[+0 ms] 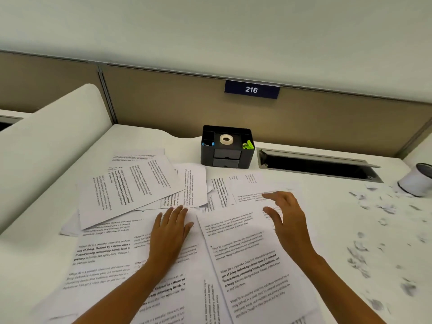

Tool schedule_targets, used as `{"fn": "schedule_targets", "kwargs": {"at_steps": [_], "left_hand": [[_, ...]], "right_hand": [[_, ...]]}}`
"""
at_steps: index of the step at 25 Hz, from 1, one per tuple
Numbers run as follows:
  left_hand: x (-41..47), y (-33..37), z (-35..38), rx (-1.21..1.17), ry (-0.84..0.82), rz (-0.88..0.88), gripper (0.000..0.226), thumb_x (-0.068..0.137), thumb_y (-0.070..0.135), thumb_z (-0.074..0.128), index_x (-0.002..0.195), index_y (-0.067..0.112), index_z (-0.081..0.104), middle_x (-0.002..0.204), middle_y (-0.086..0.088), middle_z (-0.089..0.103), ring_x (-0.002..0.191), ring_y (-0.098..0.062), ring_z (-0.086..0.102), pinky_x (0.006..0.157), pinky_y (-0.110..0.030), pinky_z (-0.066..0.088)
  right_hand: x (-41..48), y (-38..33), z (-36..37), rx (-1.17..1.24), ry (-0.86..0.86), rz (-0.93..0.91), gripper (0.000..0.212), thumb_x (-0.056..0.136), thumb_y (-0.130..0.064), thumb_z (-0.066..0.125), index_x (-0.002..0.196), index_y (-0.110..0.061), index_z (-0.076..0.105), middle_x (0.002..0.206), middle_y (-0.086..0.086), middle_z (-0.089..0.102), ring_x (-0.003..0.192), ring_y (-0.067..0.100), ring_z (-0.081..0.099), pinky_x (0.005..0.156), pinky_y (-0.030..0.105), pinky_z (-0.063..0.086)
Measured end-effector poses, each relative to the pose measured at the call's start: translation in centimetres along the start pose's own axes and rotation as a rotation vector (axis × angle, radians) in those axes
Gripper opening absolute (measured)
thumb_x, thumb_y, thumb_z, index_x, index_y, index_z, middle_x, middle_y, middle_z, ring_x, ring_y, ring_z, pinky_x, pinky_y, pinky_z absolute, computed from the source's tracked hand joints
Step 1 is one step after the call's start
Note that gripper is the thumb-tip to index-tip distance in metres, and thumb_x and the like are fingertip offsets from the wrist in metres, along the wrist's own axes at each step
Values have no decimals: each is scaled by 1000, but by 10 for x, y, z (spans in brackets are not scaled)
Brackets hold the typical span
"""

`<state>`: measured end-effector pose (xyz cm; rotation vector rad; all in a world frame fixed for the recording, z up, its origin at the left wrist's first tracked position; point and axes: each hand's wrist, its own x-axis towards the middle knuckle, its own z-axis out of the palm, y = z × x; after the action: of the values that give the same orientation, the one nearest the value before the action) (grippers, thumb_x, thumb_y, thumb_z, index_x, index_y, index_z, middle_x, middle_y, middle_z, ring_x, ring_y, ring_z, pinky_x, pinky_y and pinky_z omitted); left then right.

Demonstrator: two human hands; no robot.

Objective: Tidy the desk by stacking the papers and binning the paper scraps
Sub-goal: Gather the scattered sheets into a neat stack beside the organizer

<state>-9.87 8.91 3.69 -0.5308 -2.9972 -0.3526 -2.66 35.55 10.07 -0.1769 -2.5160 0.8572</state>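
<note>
Our left hand (171, 232) flat on scattered papers (252, 272), right hand (289, 220) open, holding nothing, scraps (360, 251) strewn across worktop (327, 206)

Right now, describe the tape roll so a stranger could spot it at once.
Start at the blue 216 sign on the partition. Just below, a black desk organiser stands on the desk. The tape roll lies flat in its top, the only pale ring, between blue items and green binder clips.

A single wide-angle view from the person's head looks forward and down across the bench (327, 218). It sits close above the papers (252, 265) filling the lower frame. The partition (163, 101) bounds the far side, with wall (210, 31) above it.
</note>
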Motion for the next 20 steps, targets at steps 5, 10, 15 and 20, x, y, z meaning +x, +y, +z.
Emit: {"fn": "schedule_targets", "kwargs": {"at_steps": [5, 10, 15, 20], "left_hand": [[-55, 14, 0, -58, 105, 30, 70, 99, 46, 8, 114, 8, 66, 118, -9, 66, 112, -29, 61, 97, -46, 48], [-103, 26, 3, -181, 162, 157, 62, 100, 43, 15, 104, 14, 70, 114, -2, 68, 108, -23, 63, 99, -34, 41], [-135, 43, 11, -214, 22, 169, 73, 94, 57, 5, 118, 18, 63, 133, 2, 56, 125, -19, 51, 109, -30, 28], [-148, 44, 31, -106, -109, 145, 77, 84, 65, 1, 150, 27, 5, 157, 10, -2, 145, -11, -6, 118, -30, -10]], "right_hand": [[-85, 9, -12, 8, -13, 90, 29, 87, -8, 63, 115, -15, 63, 113, 3, 59, 105, 16, 55, 89, 22, 44], [-136, 23, -15, 37, -6, 254, 26, 88, -12, 62, 113, -20, 63, 111, -6, 54, 106, 17, 54, 90, 27, 47], [-161, 39, -13, -93, -81, 489, 40, 89, -24, 62, 127, -20, 52, 136, 5, 45, 129, 22, 32, 105, 35, 35], [-161, 43, -10, -264, -135, 581, 69, 87, -40, 62, 143, -17, 30, 150, 13, 25, 136, 29, 20, 111, 41, 25]]}}
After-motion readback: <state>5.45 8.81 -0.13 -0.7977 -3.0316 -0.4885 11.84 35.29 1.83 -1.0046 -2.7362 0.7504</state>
